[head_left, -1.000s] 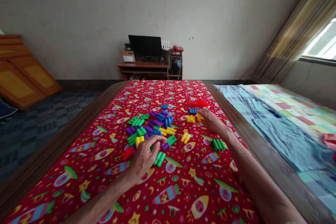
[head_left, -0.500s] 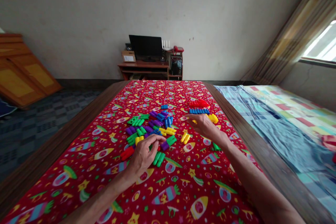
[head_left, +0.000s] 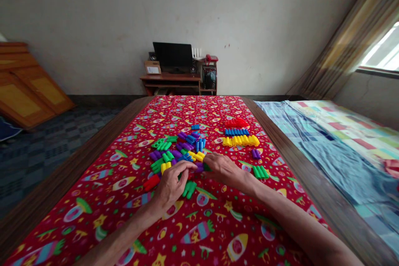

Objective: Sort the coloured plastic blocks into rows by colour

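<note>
Seemingly set, the yellow row (head_left: 240, 141) has been uncovered, one o'clock from the right hand (head_left: 225, 169); fingers' grip cannot be told.

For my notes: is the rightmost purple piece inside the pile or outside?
Outside: the purple piece lies between the yellow row and green row, apart from the pile.
</note>
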The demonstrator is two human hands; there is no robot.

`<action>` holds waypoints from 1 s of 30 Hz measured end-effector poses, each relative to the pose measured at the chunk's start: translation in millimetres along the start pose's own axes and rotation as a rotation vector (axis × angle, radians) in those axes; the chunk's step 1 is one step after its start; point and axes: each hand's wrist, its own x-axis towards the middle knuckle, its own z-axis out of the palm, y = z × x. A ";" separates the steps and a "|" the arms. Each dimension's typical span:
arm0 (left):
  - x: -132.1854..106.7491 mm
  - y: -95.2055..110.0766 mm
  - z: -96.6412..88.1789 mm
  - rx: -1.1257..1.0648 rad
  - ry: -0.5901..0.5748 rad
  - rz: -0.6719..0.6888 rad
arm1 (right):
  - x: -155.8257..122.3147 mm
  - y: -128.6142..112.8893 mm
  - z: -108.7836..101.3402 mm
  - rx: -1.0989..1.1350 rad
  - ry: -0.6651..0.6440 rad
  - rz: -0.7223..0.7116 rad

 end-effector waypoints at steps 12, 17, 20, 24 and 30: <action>-1.7 -7.9 2.7 -0.136 0.049 -0.179 | 4.7 -13.3 -4.0 1.012 0.064 0.234; 2.0 0.0 -1.5 -0.274 0.115 -0.344 | 5.2 -5.3 -2.2 1.034 0.123 0.293; 2.7 4.0 -1.9 -0.247 0.070 -0.337 | 5.8 -4.5 -2.4 0.954 0.212 0.301; 1.7 0.4 -1.9 -0.235 0.078 -0.333 | 5.8 0.7 -14.2 0.778 0.252 0.303; 1.1 -1.6 -4.5 -0.056 0.079 -0.230 | -9.1 39.8 -59.7 0.439 0.083 0.248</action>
